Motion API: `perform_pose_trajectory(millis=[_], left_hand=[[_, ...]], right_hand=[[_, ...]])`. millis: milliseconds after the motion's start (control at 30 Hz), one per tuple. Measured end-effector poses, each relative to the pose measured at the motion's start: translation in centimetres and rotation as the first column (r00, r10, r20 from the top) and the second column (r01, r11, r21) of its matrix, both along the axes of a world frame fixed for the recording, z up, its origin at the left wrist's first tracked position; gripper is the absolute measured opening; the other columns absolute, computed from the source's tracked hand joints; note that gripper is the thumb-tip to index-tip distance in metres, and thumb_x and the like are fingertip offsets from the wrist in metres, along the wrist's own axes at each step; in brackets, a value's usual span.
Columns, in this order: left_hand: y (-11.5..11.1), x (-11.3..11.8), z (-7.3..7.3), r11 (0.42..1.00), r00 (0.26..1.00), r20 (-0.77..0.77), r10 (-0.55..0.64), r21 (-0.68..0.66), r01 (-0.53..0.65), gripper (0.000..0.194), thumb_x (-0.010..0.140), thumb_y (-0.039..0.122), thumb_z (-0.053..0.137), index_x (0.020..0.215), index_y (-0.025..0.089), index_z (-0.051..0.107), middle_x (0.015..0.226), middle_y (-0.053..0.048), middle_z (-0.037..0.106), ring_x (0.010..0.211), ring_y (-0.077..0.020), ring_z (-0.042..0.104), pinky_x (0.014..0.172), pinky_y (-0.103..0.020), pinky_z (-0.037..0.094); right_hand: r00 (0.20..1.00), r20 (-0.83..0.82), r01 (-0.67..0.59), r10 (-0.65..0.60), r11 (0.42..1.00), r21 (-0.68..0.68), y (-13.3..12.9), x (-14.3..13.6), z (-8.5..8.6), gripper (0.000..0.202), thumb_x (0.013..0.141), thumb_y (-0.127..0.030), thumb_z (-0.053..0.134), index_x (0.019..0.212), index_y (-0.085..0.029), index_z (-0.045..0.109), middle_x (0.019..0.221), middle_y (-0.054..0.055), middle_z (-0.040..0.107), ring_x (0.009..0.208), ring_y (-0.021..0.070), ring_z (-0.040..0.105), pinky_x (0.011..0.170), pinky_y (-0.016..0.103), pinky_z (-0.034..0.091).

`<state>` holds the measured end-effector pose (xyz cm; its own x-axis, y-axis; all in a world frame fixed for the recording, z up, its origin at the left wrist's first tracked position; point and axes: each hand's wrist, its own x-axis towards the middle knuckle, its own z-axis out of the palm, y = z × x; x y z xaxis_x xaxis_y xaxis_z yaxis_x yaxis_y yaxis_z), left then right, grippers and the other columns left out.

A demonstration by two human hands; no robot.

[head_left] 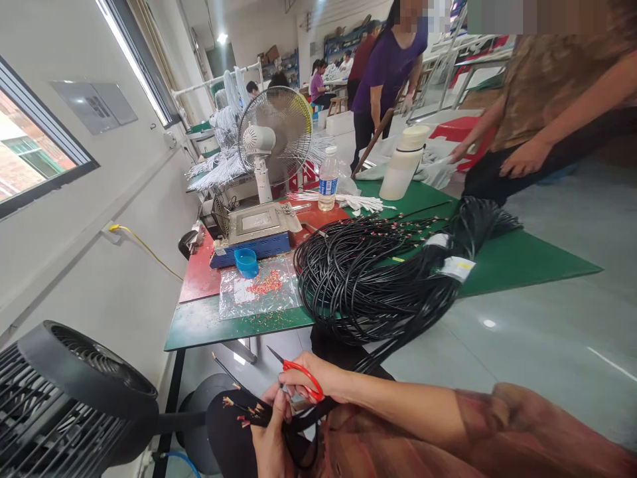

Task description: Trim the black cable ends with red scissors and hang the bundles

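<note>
your right hand (309, 372) grips pointed red-handled metal scissors (317, 388), your left hand (271, 428) black sheathed cables (255, 411), at six o'clock. the edge of the flat green table (199, 326) crosses twelve; glossy grey floor (522, 325) spreads at two; a round black fan (99, 392) crowds nine.

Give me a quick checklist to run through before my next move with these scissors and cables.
1. Red-handled scissors held in the right hand: ok.
2. Black cables gripped in the left hand: ok, coloured wire ends exposed.
3. Scissor tip pointing away from the left hand: ok.
4. Scissor blades fully closed: cannot tell.
5. Scraps all on the clear plastic bag: not ok, some lie on the green tabletop.
6. Labelled bottle upright: ok.
</note>
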<state>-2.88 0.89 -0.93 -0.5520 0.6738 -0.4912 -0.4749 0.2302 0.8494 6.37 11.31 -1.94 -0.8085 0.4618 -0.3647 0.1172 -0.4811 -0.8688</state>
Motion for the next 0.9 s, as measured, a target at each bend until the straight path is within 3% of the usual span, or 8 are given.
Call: perform_pose_trajectory(millis=[200,267,333,400,467,533,633,900], left_hand=[[0.1,0.1,0.3,0.998,0.998,0.056,-0.035,0.047,0.033,0.017,0.07,0.033,0.063,0.071,0.016,0.064,0.055,0.004,0.049,0.055,-0.0062,0.041,0.057,-0.02,0.038],[0.0,0.0,0.3,0.996,0.996,0.07,-0.064,0.062,0.06,0.02,0.072,0.033,0.061,0.063,0.016,0.06,0.053,0.004,0.046,0.055,-0.0061,0.04,0.056,-0.02,0.036],[0.0,-0.1,0.1,0.997,0.993,0.101,-0.054,0.069,0.048,0.025,0.072,0.035,0.06,0.056,0.016,0.055,0.051,0.004,0.043,0.054,-0.0062,0.039,0.056,-0.02,0.036],[-0.1,-0.1,0.0,0.998,0.991,0.136,-0.017,0.064,0.008,0.026,0.071,0.036,0.061,0.055,0.017,0.054,0.05,0.004,0.042,0.053,-0.0066,0.039,0.054,-0.02,0.036],[-0.1,-0.2,-0.1,0.998,0.988,0.154,0.014,0.063,-0.024,0.022,0.069,0.035,0.064,0.059,0.017,0.056,0.052,0.004,0.044,0.053,-0.0062,0.039,0.053,-0.019,0.036],[-0.1,-0.2,-0.1,0.998,0.985,0.167,0.03,0.053,-0.04,0.017,0.067,0.032,0.066,0.065,0.016,0.06,0.054,0.004,0.047,0.053,-0.0055,0.039,0.052,-0.018,0.036],[-0.1,-0.2,0.0,0.998,0.982,0.182,0.047,0.032,-0.054,0.016,0.065,0.03,0.068,0.07,0.016,0.062,0.055,0.004,0.049,0.052,-0.0049,0.04,0.052,-0.018,0.037],[-0.2,0.0,0.3,0.996,0.988,0.143,-0.057,0.082,0.045,0.026,0.071,0.034,0.061,0.054,0.015,0.056,0.052,0.003,0.045,0.054,-0.0072,0.041,0.057,-0.021,0.04]], right_hand=[[0.999,-0.031,-0.021,0.022,0.999,0.028,-0.4,0.2,-0.3,0.042,0.067,-0.053,0.064,0.058,-0.013,0.056,0.039,-0.006,0.042,0.033,0.0048,0.034,0.034,0.017,0.024],[0.999,-0.003,-0.033,0.034,0.989,0.144,-0.4,0.4,0.1,0.042,0.068,-0.053,0.064,0.059,-0.012,0.058,0.042,-0.006,0.043,0.036,0.0046,0.035,0.037,0.017,0.025],[0.999,0.042,-0.027,0.014,0.941,0.339,-0.4,0.6,0.4,0.042,0.065,-0.05,0.068,0.055,-0.011,0.057,0.043,-0.006,0.042,0.041,0.004,0.035,0.04,0.017,0.024],[0.998,0.055,-0.034,0.011,0.902,0.431,-0.4,0.6,0.6,0.042,0.064,-0.048,0.07,0.052,-0.011,0.056,0.044,-0.006,0.042,0.043,0.0038,0.034,0.041,0.017,0.022],[0.999,0.028,-0.028,0.02,0.944,0.329,-0.4,0.5,0.6,0.044,0.066,-0.052,0.066,0.055,-0.011,0.056,0.042,-0.006,0.042,0.04,0.0041,0.034,0.04,0.017,0.023],[1.0,-0.017,0.008,-0.005,0.99,0.138,-0.3,0.2,0.5,0.047,0.068,-0.058,0.061,0.058,-0.013,0.056,0.041,-0.006,0.043,0.036,0.0044,0.034,0.037,0.017,0.025],[0.999,-0.02,0.047,-0.048,0.998,-0.046,-0.1,-0.3,0.6,0.05,0.066,-0.061,0.061,0.055,-0.014,0.051,0.039,-0.006,0.043,0.031,0.0037,0.032,0.033,0.018,0.023],[0.998,0.013,-0.051,0.054,0.981,-0.189,0.2,-0.7,0.8,0.039,0.068,-0.047,0.066,0.053,-0.014,0.049,0.036,-0.006,0.042,0.029,0.0044,0.034,0.028,0.016,0.02]])
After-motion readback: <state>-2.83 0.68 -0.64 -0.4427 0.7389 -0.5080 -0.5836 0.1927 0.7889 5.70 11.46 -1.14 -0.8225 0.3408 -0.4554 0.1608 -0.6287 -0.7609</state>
